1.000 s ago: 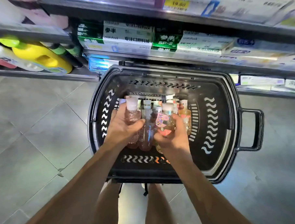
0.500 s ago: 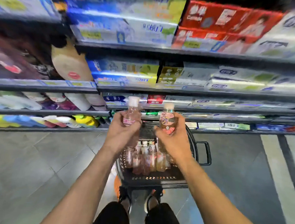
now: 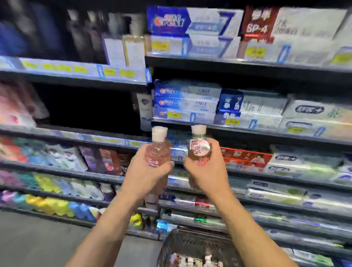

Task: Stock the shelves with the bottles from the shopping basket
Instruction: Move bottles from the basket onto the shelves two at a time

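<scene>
From where I stand, only the person's arms and hands show. The long, slim left forearm (image 3: 110, 227) and the matching right forearm (image 3: 247, 233) are bare skin along all the length in sight, tapering smoothly to narrow wrists. The bare left hand (image 3: 147, 176) and bare right hand (image 3: 207, 175) are lean, with faint ridges of knuckle across their backs; blur smears their outlines and hides finer detail.

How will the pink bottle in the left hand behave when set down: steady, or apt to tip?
Probably light: the left hand holds the pink bottle alone. Tall and narrow, so it may tip if nudged. Clear plastic, likely smooth.
</scene>
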Motion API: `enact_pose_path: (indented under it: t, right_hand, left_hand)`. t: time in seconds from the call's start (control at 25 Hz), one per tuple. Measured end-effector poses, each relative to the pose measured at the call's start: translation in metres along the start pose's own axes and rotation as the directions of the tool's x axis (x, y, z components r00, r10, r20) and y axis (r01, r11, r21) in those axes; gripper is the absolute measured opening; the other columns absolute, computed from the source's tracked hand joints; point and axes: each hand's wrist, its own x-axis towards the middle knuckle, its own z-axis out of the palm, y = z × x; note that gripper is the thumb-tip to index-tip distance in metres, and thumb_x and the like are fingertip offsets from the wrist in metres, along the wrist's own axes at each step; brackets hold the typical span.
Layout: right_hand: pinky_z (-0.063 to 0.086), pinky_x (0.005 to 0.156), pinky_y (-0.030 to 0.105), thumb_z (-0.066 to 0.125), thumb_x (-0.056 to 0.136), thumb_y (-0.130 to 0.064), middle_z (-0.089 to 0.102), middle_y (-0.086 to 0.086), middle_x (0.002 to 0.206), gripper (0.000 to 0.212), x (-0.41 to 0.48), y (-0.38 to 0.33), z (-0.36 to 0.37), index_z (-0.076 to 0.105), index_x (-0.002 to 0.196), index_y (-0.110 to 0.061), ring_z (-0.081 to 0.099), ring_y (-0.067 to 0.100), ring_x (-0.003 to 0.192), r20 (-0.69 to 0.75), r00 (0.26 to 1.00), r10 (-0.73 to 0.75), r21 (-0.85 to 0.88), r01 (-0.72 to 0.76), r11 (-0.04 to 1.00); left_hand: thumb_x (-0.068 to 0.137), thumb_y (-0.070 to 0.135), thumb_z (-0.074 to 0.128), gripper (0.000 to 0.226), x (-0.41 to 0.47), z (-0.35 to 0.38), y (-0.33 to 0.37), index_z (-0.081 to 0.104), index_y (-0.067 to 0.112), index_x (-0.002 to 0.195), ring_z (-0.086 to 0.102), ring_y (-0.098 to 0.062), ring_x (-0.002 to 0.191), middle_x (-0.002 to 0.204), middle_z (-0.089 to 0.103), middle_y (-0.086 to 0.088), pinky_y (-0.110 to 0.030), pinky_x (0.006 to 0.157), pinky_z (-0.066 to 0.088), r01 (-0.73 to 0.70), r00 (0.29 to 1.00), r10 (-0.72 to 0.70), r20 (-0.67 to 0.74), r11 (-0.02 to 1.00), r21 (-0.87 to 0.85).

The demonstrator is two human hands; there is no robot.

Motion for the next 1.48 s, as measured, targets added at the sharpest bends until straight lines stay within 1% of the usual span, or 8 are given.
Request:
enact_pose_path:
  t: [0.12,0.28,0.4,0.6,0.88,1.12,1.24,1.48]
  right_hand:
    - [0.050,0.068,0.019,0.082,0.077,-0.011,0.068,-0.012,0.084,0.054,0.013,-0.050,0.016,0.053,0.116,-0.035,0.060,-0.004,0.066,0.050,0.994,-0.098,0.030,0.097,0.995]
    - [0.057,0.077,0.038,0.080,0.069,-0.032,0.073,-0.008,0.093,0.056,0.029,-0.105,0.057,0.052,0.117,-0.043,0.068,0.009,0.077,0.073,0.975,-0.210,0.056,0.206,0.977]
    - [0.056,0.079,0.035,0.080,0.070,-0.032,0.072,-0.010,0.094,0.055,0.037,-0.138,0.100,0.051,0.115,-0.046,0.069,0.008,0.082,0.090,0.956,-0.278,0.064,0.273,0.960]
    - [0.051,0.079,0.020,0.084,0.079,-0.023,0.069,-0.014,0.100,0.058,0.047,-0.171,0.183,0.049,0.121,-0.041,0.066,0.000,0.087,0.048,0.946,-0.322,0.048,0.320,0.946]
    - [0.046,0.074,0.012,0.083,0.079,-0.013,0.067,-0.015,0.103,0.061,0.070,-0.201,0.291,0.049,0.125,-0.033,0.064,-0.006,0.087,-0.051,0.947,-0.316,0.021,0.318,0.948]
    - [0.049,0.072,0.015,0.082,0.082,-0.018,0.068,-0.014,0.100,0.059,0.120,-0.215,0.320,0.048,0.127,-0.034,0.065,-0.002,0.086,-0.110,0.934,-0.341,-0.024,0.340,0.940]
    - [0.048,0.071,0.015,0.082,0.083,-0.020,0.068,-0.012,0.106,0.061,0.150,-0.220,0.322,0.046,0.130,-0.034,0.066,0.002,0.089,-0.130,0.921,-0.367,-0.021,0.368,0.930]
    - [0.051,0.082,0.019,0.085,0.082,-0.029,0.067,-0.012,0.115,0.065,0.200,-0.218,0.332,0.045,0.133,-0.033,0.066,0.003,0.101,-0.111,0.911,-0.397,-0.072,0.391,0.917]
  left_hand:
    - [0.076,0.004,0.082,0.042,-0.004,-0.021,0.058,0.054,0.020,0.103,0.054,-0.004,0.050,0.069,0.062,0.008,-0.022,0.046,0.046,-0.145,0.983,0.152,-0.102,0.987,0.072]
    - [0.075,0.016,0.083,0.047,-0.005,-0.072,0.116,0.054,0.022,0.111,0.054,-0.013,0.054,0.074,0.062,0.002,-0.027,0.047,0.043,-0.217,0.959,0.230,-0.166,0.972,0.091]
    - [0.074,0.018,0.084,0.047,0.002,-0.123,0.147,0.055,0.022,0.111,0.061,-0.008,0.067,0.084,0.066,0.004,-0.024,0.061,0.049,-0.292,0.926,0.323,-0.193,0.941,0.172]
    - [0.079,0.010,0.083,0.040,0.024,-0.212,0.178,0.057,0.020,0.108,0.057,-0.006,0.062,0.081,0.063,0.002,-0.017,0.054,0.047,-0.343,0.919,0.366,-0.148,0.926,0.159]
    - [0.071,0.027,0.082,0.037,0.079,-0.315,0.208,0.070,0.031,0.106,0.066,-0.005,0.079,0.091,0.075,0.006,-0.024,0.074,0.049,-0.379,0.924,0.383,0.011,0.911,0.161]
    - [0.081,0.021,0.077,0.040,0.151,-0.338,0.219,0.062,0.027,0.117,0.072,-0.013,0.096,0.104,0.075,-0.002,-0.030,0.082,0.058,-0.394,0.918,0.397,0.014,0.906,0.153]
    - [0.079,0.019,0.081,0.041,0.182,-0.335,0.225,0.058,0.030,0.112,0.069,0.000,0.084,0.101,0.072,0.002,-0.018,0.070,0.055,-0.411,0.901,0.429,-0.059,0.890,0.199]
    - [0.076,0.018,0.081,0.041,0.234,-0.338,0.233,0.059,0.029,0.108,0.069,-0.003,0.080,0.095,0.071,0.003,-0.023,0.068,0.053,-0.417,0.899,0.438,-0.009,0.862,0.288]
